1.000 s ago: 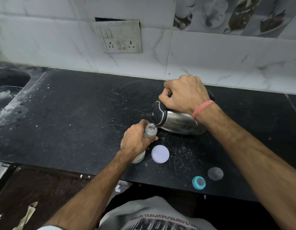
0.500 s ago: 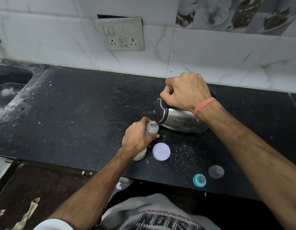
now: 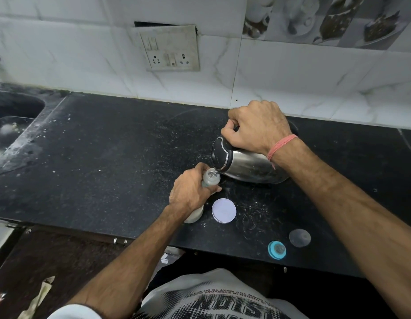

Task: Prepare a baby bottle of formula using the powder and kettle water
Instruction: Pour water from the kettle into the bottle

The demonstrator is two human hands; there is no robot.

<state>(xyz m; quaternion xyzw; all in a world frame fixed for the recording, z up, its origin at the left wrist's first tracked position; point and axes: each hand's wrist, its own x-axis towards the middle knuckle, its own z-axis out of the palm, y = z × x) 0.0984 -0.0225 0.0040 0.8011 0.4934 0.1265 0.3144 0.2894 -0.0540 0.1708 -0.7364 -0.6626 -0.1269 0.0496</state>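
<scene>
A steel kettle [image 3: 248, 165] with a black lid is tipped far over to the left, its spout right at the open mouth of a clear baby bottle [image 3: 210, 177]. My right hand [image 3: 257, 127] grips the kettle's handle from above. My left hand [image 3: 190, 192] is wrapped round the bottle, which stands on the black counter [image 3: 96, 162]; its lower part looks milky white. Water at the bottle's mouth is barely visible.
A white round lid [image 3: 224, 211] lies just right of the bottle. Near the counter's front edge sit a teal bottle ring with teat [image 3: 277, 250] and a clear cap [image 3: 299, 237]. A sink [image 3: 8, 125] is at the far left. A wall socket [image 3: 170, 50] is behind.
Both hands, the kettle and the bottle keep the same pose. Only the view has shifted slightly.
</scene>
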